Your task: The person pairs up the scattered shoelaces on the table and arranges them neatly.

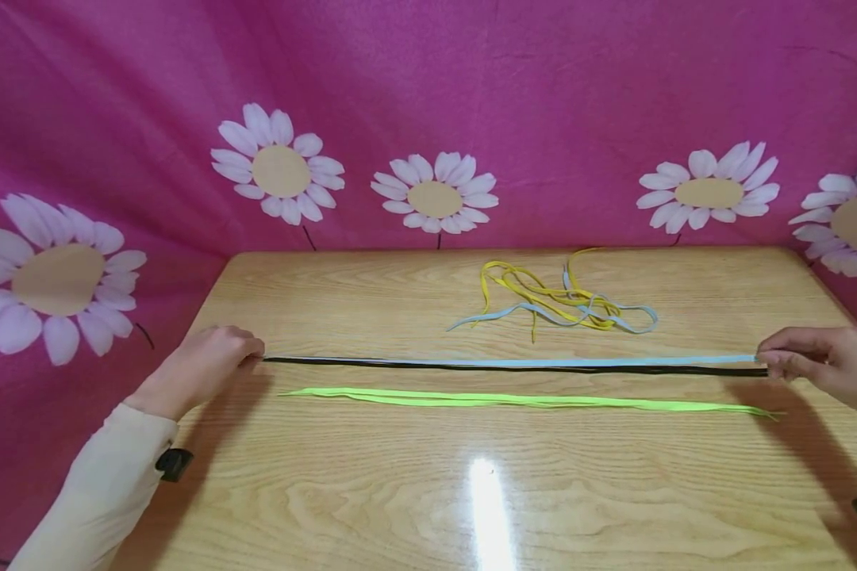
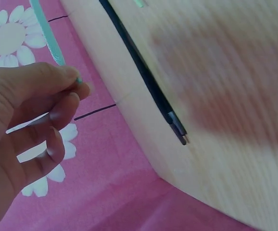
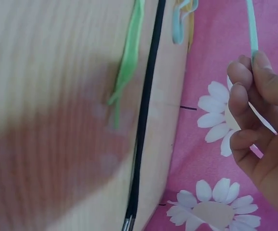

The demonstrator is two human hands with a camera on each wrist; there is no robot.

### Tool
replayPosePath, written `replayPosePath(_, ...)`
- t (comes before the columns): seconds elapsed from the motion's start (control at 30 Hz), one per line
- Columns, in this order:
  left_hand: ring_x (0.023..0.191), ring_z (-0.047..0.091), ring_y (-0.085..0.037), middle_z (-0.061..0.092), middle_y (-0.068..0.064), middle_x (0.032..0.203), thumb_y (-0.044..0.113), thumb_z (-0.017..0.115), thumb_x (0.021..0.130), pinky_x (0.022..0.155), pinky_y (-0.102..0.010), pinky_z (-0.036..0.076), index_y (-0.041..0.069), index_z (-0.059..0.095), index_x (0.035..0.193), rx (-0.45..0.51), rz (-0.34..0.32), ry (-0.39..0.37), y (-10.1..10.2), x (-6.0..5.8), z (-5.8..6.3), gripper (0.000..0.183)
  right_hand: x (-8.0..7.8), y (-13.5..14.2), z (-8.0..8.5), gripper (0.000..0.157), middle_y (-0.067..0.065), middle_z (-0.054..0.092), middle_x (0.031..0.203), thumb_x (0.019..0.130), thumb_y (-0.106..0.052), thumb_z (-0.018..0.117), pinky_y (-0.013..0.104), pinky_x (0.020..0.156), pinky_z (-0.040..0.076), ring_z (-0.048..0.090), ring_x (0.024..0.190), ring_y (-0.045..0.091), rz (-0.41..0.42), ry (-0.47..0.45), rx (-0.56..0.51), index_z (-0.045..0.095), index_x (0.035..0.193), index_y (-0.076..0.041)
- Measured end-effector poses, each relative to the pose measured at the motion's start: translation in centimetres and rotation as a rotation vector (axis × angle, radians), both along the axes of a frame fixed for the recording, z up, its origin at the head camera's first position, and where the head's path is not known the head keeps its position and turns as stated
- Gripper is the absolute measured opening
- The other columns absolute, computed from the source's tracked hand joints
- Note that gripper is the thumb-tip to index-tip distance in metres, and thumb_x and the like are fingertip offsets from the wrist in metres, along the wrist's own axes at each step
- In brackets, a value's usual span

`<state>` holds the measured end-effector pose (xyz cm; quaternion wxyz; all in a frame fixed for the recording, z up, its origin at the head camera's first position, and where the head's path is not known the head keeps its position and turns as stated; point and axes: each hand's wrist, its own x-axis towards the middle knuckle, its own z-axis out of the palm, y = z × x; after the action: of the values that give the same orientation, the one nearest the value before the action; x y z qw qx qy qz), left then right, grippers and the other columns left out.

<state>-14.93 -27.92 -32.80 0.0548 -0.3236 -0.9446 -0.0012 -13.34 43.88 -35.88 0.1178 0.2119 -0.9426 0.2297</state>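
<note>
A light blue shoelace is stretched straight across between both hands, raised over the table. My left hand pinches one end of it between thumb and index finger, the other fingers loosely bent in the left wrist view. At the far right, my right hand pinches the other end the same way. Just beneath it a black shoelace lies straight on the table, its tips side by side in the left wrist view. Nearer the front lies a bright green shoelace, doubled and laid out lengthwise.
Toward the back of the wooden table lies a loose tangle of a yellow shoelace and another light blue shoelace. A pink cloth with white flowers hangs behind the table and down its left side.
</note>
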Motion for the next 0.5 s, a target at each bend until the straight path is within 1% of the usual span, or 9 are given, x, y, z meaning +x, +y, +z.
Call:
replayPosePath(0.1, 0.059, 0.037, -0.011, 0.039, 0.008, 0.061, -0.017, 0.061, 0.071, 0.055, -0.029, 0.034, 0.015, 0.048, 0.061, 0.012, 0.006, 0.000, -0.2, 0.6, -0.4, 0.036, 0.4, 0.1, -0.4, 0.021, -0.016, 0.056, 0.062, 0.090, 0.003, 0.063, 0.012, 0.050, 0.038, 0.050, 0.055, -0.003, 0.004, 0.003, -0.005, 0.067, 0.081, -0.016)
replayPosePath(0.2, 0.059, 0.039, -0.011, 0.042, 0.008, 0.062, -0.013, 0.065, 0.072, 0.055, -0.029, 0.035, 0.016, 0.050, 0.062, 0.020, 0.012, 0.000, -0.3, 1.2, -0.9, 0.035, 0.8, 0.1, -0.7, 0.023, -0.015, 0.056, 0.061, 0.090, 0.004, 0.062, 0.013, 0.049, 0.038, 0.049, 0.053, -0.001, 0.024, -0.014, -0.046, 0.067, 0.081, -0.017)
replayPosePath(0.27, 0.059, 0.039, -0.011, 0.042, 0.008, 0.061, -0.012, 0.067, 0.073, 0.055, -0.029, 0.035, 0.016, 0.049, 0.061, 0.016, 0.013, 0.004, -0.4, 1.6, -1.1, 0.036, 1.1, 0.0, -0.8, 0.024, -0.015, 0.056, 0.061, 0.090, 0.005, 0.062, 0.014, 0.048, 0.038, 0.049, 0.052, -0.001, 0.032, -0.013, -0.067, 0.067, 0.080, -0.017)
replayPosePath(0.37, 0.058, 0.040, -0.010, 0.042, 0.009, 0.060, -0.011, 0.069, 0.073, 0.053, -0.030, 0.035, 0.017, 0.047, 0.060, 0.012, 0.003, 0.019, -0.5, 2.1, -1.4, 0.038, 1.4, -0.1, -1.0, 0.018, -0.020, 0.055, 0.061, 0.089, -0.001, 0.065, 0.012, 0.047, 0.038, 0.049, 0.051, -0.004, 0.039, 0.032, -0.033, 0.067, 0.080, -0.016)
replayPosePath(0.43, 0.057, 0.042, -0.010, 0.044, 0.009, 0.059, -0.010, 0.070, 0.072, 0.052, -0.031, 0.036, 0.017, 0.048, 0.060, 0.012, -0.008, 0.035, -0.5, 2.4, -1.5, 0.037, 1.6, -0.2, -1.1, 0.013, -0.023, 0.054, 0.061, 0.088, -0.008, 0.067, 0.011, 0.046, 0.035, 0.044, 0.049, -0.007, 0.036, 0.087, 0.009, 0.067, 0.079, -0.016)
replayPosePath(0.5, 0.056, 0.046, -0.011, 0.047, 0.009, 0.059, -0.009, 0.072, 0.071, 0.051, -0.032, 0.038, 0.018, 0.048, 0.060, 0.011, -0.015, 0.040, -0.5, 2.7, -1.7, 0.037, 1.8, -0.2, -1.1, 0.010, -0.026, 0.052, 0.061, 0.088, -0.016, 0.067, 0.011, 0.044, 0.031, 0.038, 0.048, -0.008, 0.036, 0.114, 0.040, 0.067, 0.078, -0.016)
